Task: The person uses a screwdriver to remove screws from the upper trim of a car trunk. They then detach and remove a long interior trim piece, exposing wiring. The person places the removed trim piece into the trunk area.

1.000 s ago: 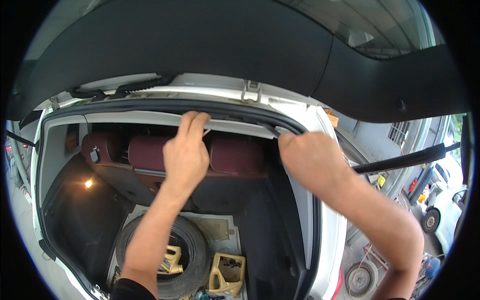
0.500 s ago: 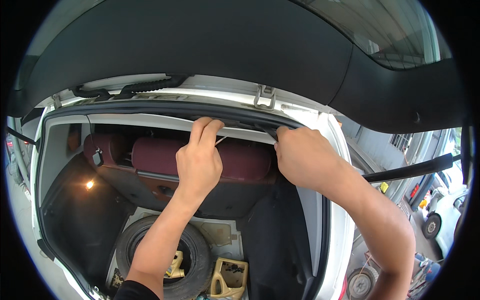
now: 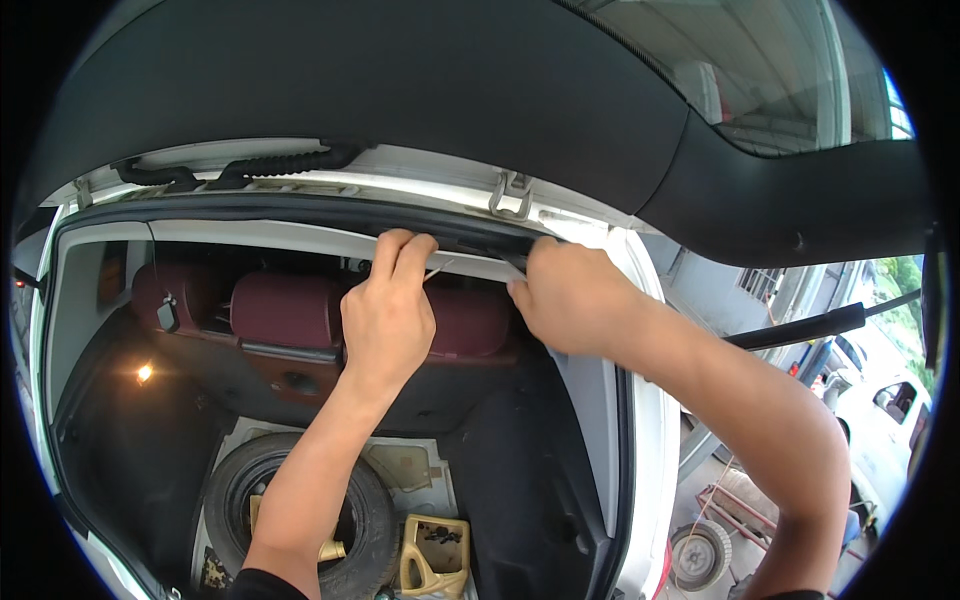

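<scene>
Both arms reach up to the top edge of a car's open rear hatch, where a black rubber seal (image 3: 300, 213) runs along the rim above a pale headliner edge (image 3: 270, 236). My left hand (image 3: 385, 315) has its fingers curled at that edge; a thin, pale pointed piece (image 3: 440, 268) shows beside the fingertips, and what they grip is hidden. To its right, my right hand (image 3: 575, 295) is closed at the rim, on a dark strip that looks like part of the rubber seal. The seal appears out of line between the hands.
Overhead hangs the raised black-lined tailgate (image 3: 360, 90) with its metal latch loop (image 3: 511, 195). Below lie a spare tyre (image 3: 375, 515) and a cut yellow jug (image 3: 435, 555). Maroon seat backs (image 3: 285, 312) stand behind; a gas strut (image 3: 800, 325) slants at right.
The view has shifted, so the car opening sits farther left. My right hand has moved slightly along the rim toward my left hand, which stays at the edge.
</scene>
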Demonstrator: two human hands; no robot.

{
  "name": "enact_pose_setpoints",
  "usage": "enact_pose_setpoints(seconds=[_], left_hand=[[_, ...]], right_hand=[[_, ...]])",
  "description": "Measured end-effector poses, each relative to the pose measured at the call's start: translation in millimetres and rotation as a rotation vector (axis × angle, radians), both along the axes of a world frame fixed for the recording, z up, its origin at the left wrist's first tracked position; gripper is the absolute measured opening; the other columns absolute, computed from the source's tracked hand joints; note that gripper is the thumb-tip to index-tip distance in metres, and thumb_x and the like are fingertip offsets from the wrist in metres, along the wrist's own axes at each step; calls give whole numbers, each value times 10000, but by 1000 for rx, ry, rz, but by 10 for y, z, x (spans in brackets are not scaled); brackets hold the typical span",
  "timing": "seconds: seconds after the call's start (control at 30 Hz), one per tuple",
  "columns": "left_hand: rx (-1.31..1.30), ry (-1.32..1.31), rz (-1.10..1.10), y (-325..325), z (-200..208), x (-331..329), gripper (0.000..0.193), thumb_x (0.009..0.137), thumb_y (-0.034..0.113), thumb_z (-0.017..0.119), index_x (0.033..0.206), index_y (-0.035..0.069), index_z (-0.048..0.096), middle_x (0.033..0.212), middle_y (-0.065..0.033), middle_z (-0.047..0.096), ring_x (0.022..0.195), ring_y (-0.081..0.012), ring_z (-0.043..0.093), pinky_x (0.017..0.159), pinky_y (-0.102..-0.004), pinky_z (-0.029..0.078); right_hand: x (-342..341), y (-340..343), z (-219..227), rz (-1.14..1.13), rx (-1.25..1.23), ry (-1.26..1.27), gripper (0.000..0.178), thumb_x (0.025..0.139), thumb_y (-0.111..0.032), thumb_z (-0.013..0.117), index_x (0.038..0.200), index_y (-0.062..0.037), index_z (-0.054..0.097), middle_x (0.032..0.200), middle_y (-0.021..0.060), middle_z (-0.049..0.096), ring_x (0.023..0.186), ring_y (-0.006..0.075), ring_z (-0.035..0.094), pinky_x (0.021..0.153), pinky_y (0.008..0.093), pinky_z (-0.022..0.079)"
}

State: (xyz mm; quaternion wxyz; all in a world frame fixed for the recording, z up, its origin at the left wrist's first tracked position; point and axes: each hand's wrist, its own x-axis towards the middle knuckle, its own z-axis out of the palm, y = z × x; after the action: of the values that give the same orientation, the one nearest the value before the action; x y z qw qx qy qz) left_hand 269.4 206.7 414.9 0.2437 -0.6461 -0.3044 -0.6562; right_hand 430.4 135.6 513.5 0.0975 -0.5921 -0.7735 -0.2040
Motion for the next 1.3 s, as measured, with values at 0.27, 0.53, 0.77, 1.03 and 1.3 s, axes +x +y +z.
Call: enact_pose_setpoints(seconds=[0.27,0.53,0.77,1.03,1.3], left_hand=[[30,-59,-58,-21,16,63,289,731,-56,566,1001,45,588,990,-89,566,635,-313,632,555,-387,523],[-21,-62,-75,34,10,-24,243,757,-66,530,963,38,606,946,-77,580,706,-346,618,579,-412,504],[-112,-120,-52,-30,-6,47,195,749,12,550,928,78,594,931,-86,556,608,-316,635,527,-403,530],[0,-202,-82,81,33,52,47,712,57,605,739,62,567,823,-79,540,556,-240,636,482,-339,520],[2,-335,-93,166,26,122,48,690,80,631,692,59,588,782,-66,552,550,-224,639,473,-330,523]], right_hand=[[-161,-124,41,-138,-96,-144,178,765,-43,553,848,25,695,878,223,680,856,349,675,765,389,545],[-437,-171,-18,-317,-38,-579,129,759,-26,611,865,7,678,915,173,688,849,303,688,725,363,563],[-304,107,54,-404,-190,-532,200,785,-56,553,912,13,691,945,222,674,926,368,657,792,401,540],[-462,-20,21,-517,-16,-706,217,819,-18,504,949,-4,677,1003,205,670,952,360,653,806,421,538],[-567,46,109,-498,-34,-783,189,823,-69,523,876,6,688,929,235,666,907,380,649,820,438,520]])
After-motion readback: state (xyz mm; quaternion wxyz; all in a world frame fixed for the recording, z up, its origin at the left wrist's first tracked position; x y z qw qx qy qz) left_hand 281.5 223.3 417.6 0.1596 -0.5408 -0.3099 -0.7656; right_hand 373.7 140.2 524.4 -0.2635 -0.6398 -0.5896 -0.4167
